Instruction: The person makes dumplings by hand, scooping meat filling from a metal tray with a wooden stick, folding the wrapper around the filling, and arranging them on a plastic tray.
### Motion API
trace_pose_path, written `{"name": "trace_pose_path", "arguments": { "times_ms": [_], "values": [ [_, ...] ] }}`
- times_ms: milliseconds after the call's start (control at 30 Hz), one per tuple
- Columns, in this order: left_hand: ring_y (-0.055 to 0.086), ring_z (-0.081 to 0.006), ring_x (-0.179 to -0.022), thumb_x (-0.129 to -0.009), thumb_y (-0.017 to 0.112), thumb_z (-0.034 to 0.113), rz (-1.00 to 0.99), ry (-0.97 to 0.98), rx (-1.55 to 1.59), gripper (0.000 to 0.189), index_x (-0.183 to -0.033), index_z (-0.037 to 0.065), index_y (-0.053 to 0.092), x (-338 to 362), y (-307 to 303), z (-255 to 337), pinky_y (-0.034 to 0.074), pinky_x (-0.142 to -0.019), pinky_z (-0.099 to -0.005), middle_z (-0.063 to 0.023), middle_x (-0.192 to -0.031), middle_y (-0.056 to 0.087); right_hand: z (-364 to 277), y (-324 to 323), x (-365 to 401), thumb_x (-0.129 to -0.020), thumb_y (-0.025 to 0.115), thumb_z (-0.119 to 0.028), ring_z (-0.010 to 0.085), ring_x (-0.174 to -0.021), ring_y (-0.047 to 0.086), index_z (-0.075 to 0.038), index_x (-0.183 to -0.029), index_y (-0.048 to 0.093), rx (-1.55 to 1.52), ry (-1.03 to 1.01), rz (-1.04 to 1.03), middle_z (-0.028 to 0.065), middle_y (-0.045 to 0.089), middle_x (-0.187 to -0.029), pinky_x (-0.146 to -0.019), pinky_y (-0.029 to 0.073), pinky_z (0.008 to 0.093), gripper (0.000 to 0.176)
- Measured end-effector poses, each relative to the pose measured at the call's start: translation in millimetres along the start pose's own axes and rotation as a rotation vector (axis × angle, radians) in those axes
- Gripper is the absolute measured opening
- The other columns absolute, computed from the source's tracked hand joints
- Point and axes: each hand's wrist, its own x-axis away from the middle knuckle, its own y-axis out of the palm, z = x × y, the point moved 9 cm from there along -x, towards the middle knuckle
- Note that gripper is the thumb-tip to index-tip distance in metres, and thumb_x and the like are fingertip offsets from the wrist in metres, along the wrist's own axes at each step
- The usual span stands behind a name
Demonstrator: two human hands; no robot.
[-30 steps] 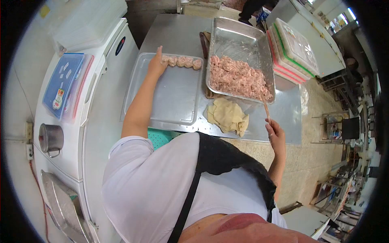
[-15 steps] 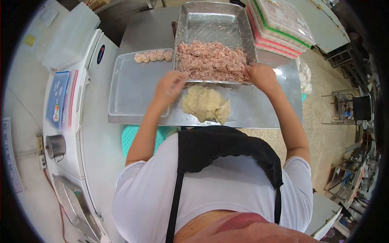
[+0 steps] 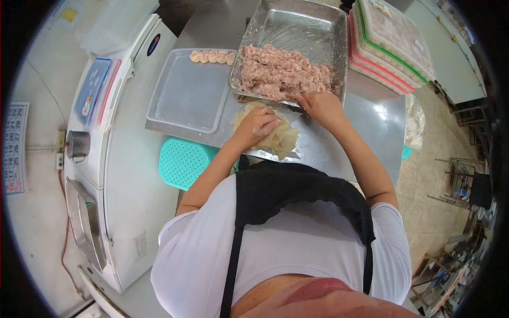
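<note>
My left hand [image 3: 258,127] lies over a loose pile of thin, pale yellow dough wrappers [image 3: 283,140] on the metal table, its fingers stretched across the top sheets. At the near rim of a deep metal tray [image 3: 286,21], my right hand [image 3: 322,108] is closed, palm down. A thin piece of something shows at its fingertips beside the meat, too covered to name. Pink minced meat [image 3: 283,71] fills the near part of that tray. To the left, a shallow clear plastic tray [image 3: 188,95] holds a row of several filled dumplings [image 3: 212,56] along its far edge.
Stacked plastic boxes with red and green rims [image 3: 389,45] stand right of the meat tray. A white fridge [image 3: 138,185] flanks the table's left side, with a metal cup [image 3: 78,146] on it. A turquoise perforated stool [image 3: 185,161] sits below the table edge.
My left hand has come from beside the tray's near left corner down onto the wrapper pile. My right hand has shifted left along the tray's near rim. The view has turned somewhat.
</note>
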Motion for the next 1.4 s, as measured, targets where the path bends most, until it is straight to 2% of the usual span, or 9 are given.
{"name": "trace_pose_path", "arguments": {
  "times_ms": [367, 467, 533, 700, 800, 967, 1167, 1300, 1400],
  "values": [
    [0.061, -0.0202, -0.091, -0.095, 0.051, 0.017, 0.258, -0.329, 0.288, 0.021, -0.099, 0.003, 0.066, 11.6, -48.1, -41.1, 0.048, -0.081, -0.0317, -0.0089, -0.099, 0.065, -12.4, 12.8, -16.3, -0.09, 0.05, -0.028, 0.0344, -0.075, 0.065, -0.004, -0.076, 0.067, -0.078, 0.05, -0.045, 0.0173, 0.066, -0.076, -0.067, 0.051, 0.0458, 0.033],
    [0.062, -0.0163, -0.092, -0.094, 0.054, 0.016, 0.358, -0.69, 0.725, 0.017, -0.102, 0.004, 0.064, 31.2, -39.7, -86.0, 0.05, -0.081, -0.0308, -0.0077, -0.103, 0.065, -37.8, -15.1, -41.8, -0.09, 0.052, -0.031, 0.0355, -0.069, 0.065, -0.003, -0.076, 0.067, 0.039, -0.064, 0.09, 0.017, 0.065, -0.074, -0.063, 0.051, 0.0475, 0.035],
    [0.062, -0.0161, -0.097, -0.094, 0.055, 0.016, 0.397, -0.654, 1.656, 0.02, -0.109, 0.003, 0.059, 26.9, -24.4, -80.2, 0.05, -0.085, -0.0319, -0.0081, -0.108, 0.063, -48.7, -12.1, -64.2, -0.088, 0.054, -0.028, 0.0355, -0.07, 0.065, -0.005, -0.076, 0.068, 0.167, -0.103, 0.101, 0.0171, 0.064, -0.073, -0.063, 0.051, 0.0473, 0.029],
    [0.061, -0.019, -0.103, -0.094, 0.053, 0.014, 0.235, -0.646, 1.416, 0.031, -0.122, -0.001, 0.051, 42.1, -32.4, -85.3, 0.05, -0.09, -0.0355, -0.0111, -0.115, 0.061, -103.9, 16.6, -62.3, -0.08, 0.055, -0.018, 0.0348, -0.069, 0.065, -0.005, -0.074, 0.067, 0.253, -0.234, 0.102, 0.015, 0.065, -0.073, -0.058, 0.051, 0.0451, 0.019],
    [0.061, -0.0207, -0.104, -0.094, 0.053, 0.012, 0.147, -0.639, 1.595, 0.035, -0.126, -0.001, 0.048, 45.7, -43.1, -88.0, 0.049, -0.093, -0.0372, -0.012, -0.118, 0.06, -73.3, 22.7, -50.6, -0.085, 0.054, -0.021, 0.0344, -0.072, 0.066, -0.005, -0.073, 0.067, 0.102, 0.047, -0.087, 0.0161, 0.066, -0.075, -0.061, 0.051, 0.0441, 0.024],
    [0.058, -0.0239, -0.11, -0.095, 0.047, 0.009, 0.218, -0.546, 1.585, 0.034, -0.126, -0.004, 0.047, 10.1, -82.0, -83.0, 0.047, -0.096, -0.0387, -0.0142, -0.122, 0.058, -28.3, 11.3, -35.6, -0.093, 0.053, -0.041, 0.0192, -0.064, 0.062, -0.003, -0.094, 0.07, -0.639, 0.304, 0.155, 0.0096, 0.06, -0.062, -0.06, 0.046, 0.0334, 0.042],
    [0.051, -0.0322, -0.119, -0.096, 0.041, 0.038, 0.275, -0.406, 1.975, 0.053, -0.13, -0.002, 0.044, -71.2, -104.1, -63.6, 0.038, -0.105, -0.0449, -0.0181, -0.128, 0.052, -51.6, -15.0, -33.8, -0.097, 0.051, -0.032, 0.0044, -0.058, 0.04, -0.007, -0.113, 0.066, -1.137, 0.352, 0.29, -0.0038, 0.045, -0.061, -0.053, 0.032, 0.0204, 0.033],
    [0.043, -0.0359, -0.125, -0.09, 0.042, 0.057, 0.273, -0.404, 2.196, 0.073, -0.132, -0.002, 0.041, -87.9, -94.8, -54.0, 0.031, -0.107, -0.0498, -0.0196, -0.134, 0.046, -49.5, -15.6, -19.8, -0.096, 0.053, -0.025, 0.0175, -0.065, 0.058, -0.005, -0.112, 0.065, -0.495, 0.17, 0.498, 0.0089, 0.058, -0.066, -0.061, 0.045, 0.0319, 0.029],
    [0.042, -0.0358, -0.124, -0.087, 0.044, 0.063, 0.418, -0.555, 2.107, 0.078, -0.132, 0.0, 0.041, -77.6, -84.5, -61.1, 0.029, -0.107, -0.0525, -0.0193, -0.134, 0.045, -68.2, -56.9, 0.3, -0.092, 0.056, -0.021, 0.0329, -0.077, 0.063, -0.006, -0.109, 0.064, -0.163, 0.251, 0.225, 0.0167, 0.062, -0.08, -0.069, 0.049, 0.042, 0.024]
  ]
}}
